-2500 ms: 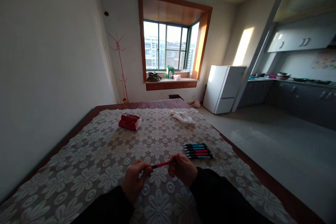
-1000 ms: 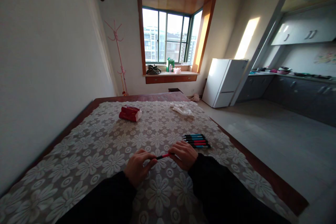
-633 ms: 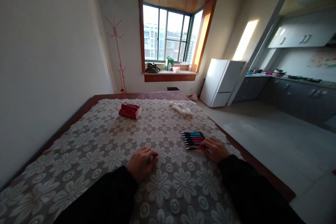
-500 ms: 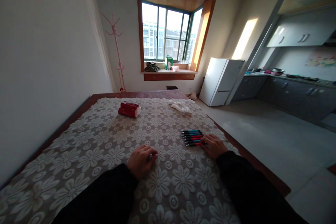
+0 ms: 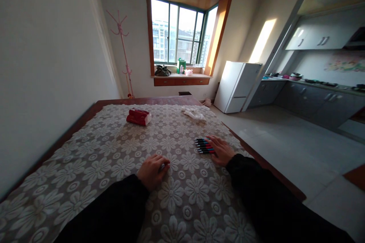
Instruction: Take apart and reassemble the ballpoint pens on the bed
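Note:
Several pens [image 5: 202, 145] with black grips and silver tips lie side by side in a row on the patterned tablecloth [image 5: 125, 197], their bodies blue and red. My right hand [image 5: 221, 150] rests over their right ends, fingers stretched out flat across them and hiding that part. To the left, my left hand [image 5: 153, 169] sits on the cloth with its fingers curled in towards the thumb. Whatever it may hold is hidden by the fingers. A stretch of cloth separates it from the pens.
Farther back on the table lie a red tissue pack [image 5: 138, 117] and a crumpled white plastic bag [image 5: 194, 114]. A wall [image 5: 51, 64] borders the table on the left. Beyond stand a pink coat rack [image 5: 123, 49] and a white fridge [image 5: 236, 86].
My right hand has shifted from the near end of the pen row onto the pens, its fingers now spread over them. My left hand keeps its place and its curl.

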Motion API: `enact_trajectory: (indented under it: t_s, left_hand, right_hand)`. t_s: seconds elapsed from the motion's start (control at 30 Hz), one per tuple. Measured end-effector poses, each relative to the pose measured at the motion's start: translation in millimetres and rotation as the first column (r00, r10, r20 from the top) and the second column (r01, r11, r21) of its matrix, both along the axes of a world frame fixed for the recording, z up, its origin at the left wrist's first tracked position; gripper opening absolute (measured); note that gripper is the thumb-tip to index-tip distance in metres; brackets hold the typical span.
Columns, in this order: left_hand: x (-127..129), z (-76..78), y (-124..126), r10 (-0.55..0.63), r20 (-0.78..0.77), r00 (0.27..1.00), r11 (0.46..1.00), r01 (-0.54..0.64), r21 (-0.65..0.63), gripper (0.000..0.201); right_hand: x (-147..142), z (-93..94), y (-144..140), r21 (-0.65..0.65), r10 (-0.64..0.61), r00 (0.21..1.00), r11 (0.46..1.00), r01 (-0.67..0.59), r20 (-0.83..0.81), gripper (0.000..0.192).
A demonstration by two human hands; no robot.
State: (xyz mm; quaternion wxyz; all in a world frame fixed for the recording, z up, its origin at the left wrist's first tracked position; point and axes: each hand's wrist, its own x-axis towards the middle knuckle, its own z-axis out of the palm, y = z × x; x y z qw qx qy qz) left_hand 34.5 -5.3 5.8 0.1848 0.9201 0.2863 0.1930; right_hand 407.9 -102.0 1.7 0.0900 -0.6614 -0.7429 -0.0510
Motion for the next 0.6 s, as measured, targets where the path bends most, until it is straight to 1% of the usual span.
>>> enact_trajectory:
  t_s: [0.03,0.1,0.2,0.27,0.33,0.4,0.47,0.6]
  left_hand:
    - [-0.1,-0.1,-0.1,-0.001,-0.001,1.0,1.0,0.001,0.0,0.02]
    - [-0.1,-0.8,0.1,-0.002,-0.002,1.0,1.0,0.002,0.003,0.021]
    - [0.1,-2.7,1.4,0.0,0.001,1.0,1.0,0.0,0.018,0.021]
    - [0.1,-4.0,2.7,-0.008,0.005,1.0,1.0,0.008,0.026,0.022]
    - [-0.1,-4.6,3.7,-0.02,0.005,1.0,0.999,0.02,0.029,0.023]
    - [-0.4,-4.5,4.1,-0.022,-0.001,1.0,0.999,0.022,0.037,0.024]
    - [-0.4,-4.5,4.5,-0.026,-0.013,1.0,0.998,0.027,0.053,0.027]
    - [0.6,-5.9,7.4,-0.022,-0.017,1.0,0.996,0.023,0.09,0.031]
  right_hand:
    - [-2.3,-0.4,5.4,-0.045,-0.004,1.0,0.999,0.004,0.01,0.088]
    - [-5.4,-0.5,16.6,-0.136,-0.047,0.998,0.989,0.052,0.04,0.091]
    - [-6.6,3.8,31.4,-0.25,-0.114,0.99,0.959,0.13,0.078,0.087]
    - [-7.9,11.4,38.2,-0.294,-0.111,0.988,0.946,0.137,0.103,0.085]
    - [-11.8,21.7,42.8,-0.302,-0.079,0.987,0.946,0.119,0.14,0.082]
    - [-17.8,31.5,46.7,-0.317,-0.033,0.983,0.944,0.09,0.181,0.074]
    - [-23.3,36.9,51.7,-0.34,-0.032,0.986,0.936,0.086,0.161,0.06]
    - [-24.2,33.4,62.7,-0.388,-0.081,0.993,0.915,0.109,0.088,0.044]
